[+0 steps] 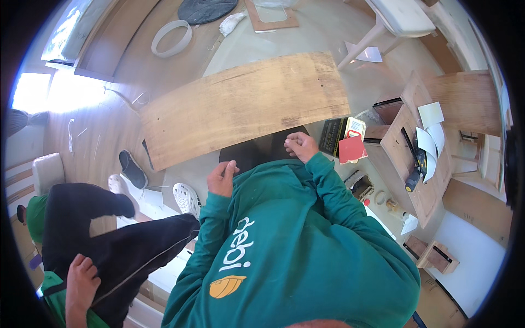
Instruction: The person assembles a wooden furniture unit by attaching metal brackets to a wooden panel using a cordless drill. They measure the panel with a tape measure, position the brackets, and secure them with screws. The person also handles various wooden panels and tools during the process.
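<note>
A long wooden board [246, 104] with a worn, light brown face lies in front of me. Just short of its near edge is my left hand [221, 177], thumb and fingers drawn together; anything between them is too small to see. My right hand [302, 146] is likewise curled in a pinch near the board's right half, its grip hidden. Both hands are in front of my green top, above my dark-clad lap [257, 146], and apart from the board. To the right of my right hand are a dark box [332, 136] and a red square sheet [353, 148].
At right, a wooden cabinet [407, 158] bears a yellow-black power tool [415, 172] and white sheets [431, 115]. A co-worker's dark-trousered leg [136, 246] and hand [82, 279] are at lower left. A dark shoe [133, 168] and tape roll [172, 39] lie on the floor.
</note>
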### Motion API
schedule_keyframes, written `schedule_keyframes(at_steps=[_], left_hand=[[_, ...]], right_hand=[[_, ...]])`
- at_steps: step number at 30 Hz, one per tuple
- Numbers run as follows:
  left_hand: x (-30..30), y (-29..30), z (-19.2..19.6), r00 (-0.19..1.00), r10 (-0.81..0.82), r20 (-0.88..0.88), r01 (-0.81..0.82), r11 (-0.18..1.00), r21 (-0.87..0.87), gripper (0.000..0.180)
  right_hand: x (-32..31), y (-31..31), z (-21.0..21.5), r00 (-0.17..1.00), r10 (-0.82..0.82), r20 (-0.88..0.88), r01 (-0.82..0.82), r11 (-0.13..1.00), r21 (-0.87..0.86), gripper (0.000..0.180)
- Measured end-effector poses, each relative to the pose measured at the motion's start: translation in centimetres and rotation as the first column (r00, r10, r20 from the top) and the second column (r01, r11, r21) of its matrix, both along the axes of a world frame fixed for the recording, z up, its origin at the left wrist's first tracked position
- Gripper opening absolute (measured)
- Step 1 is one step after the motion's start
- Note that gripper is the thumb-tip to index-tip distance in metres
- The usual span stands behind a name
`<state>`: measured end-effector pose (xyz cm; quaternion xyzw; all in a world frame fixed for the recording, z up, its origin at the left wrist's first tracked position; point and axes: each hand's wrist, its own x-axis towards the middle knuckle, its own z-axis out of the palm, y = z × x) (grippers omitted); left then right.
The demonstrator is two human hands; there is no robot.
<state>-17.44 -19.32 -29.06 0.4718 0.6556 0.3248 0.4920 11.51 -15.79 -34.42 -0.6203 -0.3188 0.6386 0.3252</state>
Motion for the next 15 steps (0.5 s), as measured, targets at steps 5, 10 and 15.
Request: schedule_keyframes(at_steps=[5,10,15], left_hand=[[0.9,2.4,1.1,0.976,-0.001,-0.217,0.026,0.993,0.111,0.021],[-2.5,-0.2,-1.3,0.906,-0.181,-0.383,0.186,0.982,-0.023,0.02],[-3.4,-5.2,-4.6,0.918,-0.027,-0.395,0.055,0.997,0.06,0.02]], right_hand=[[0.7,0.9,-1.0,0.96,0.123,0.252,-0.16,0.979,0.129,0.034],[-1.0,0.5,-0.1,0.896,0.268,0.355,-0.334,0.932,0.14,0.038],[-2.7,-0.8,-2.2,0.877,0.325,0.355,-0.407,0.893,0.189,0.037]])
